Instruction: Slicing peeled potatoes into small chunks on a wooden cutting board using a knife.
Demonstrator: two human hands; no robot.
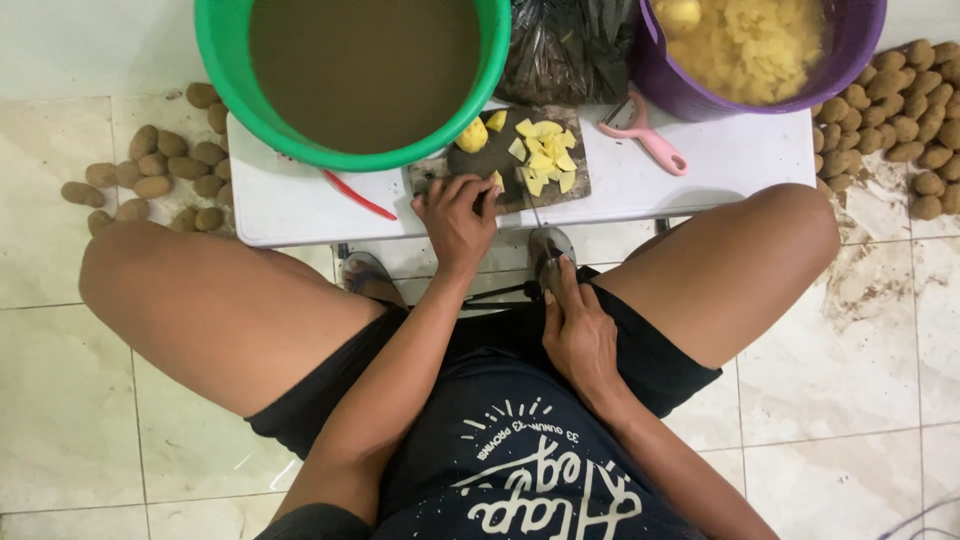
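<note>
My left hand [458, 218] rests on the near edge of a dark cutting board [490, 160], fingers over a yellow potato piece [497, 180]. Several cut yellow potato pieces [545, 155] lie on the board's right side, and a larger peeled chunk [472, 135] sits at its far edge. My right hand [578, 335] is drawn back toward my lap, closed around a knife handle; the thin blade [531, 205] points forward to the board. The board lies on a low white table [720, 160] between my knees.
A green bucket [365, 75] of murky water and a purple bucket [765, 55] of cut potato stand at the table's far side, a black bag [565, 45] between them. A pink peeler [650, 135] and a red tool [358, 197] lie on the table. Unpeeled potatoes lie heaped on the floor at left [160, 175] and right [910, 110].
</note>
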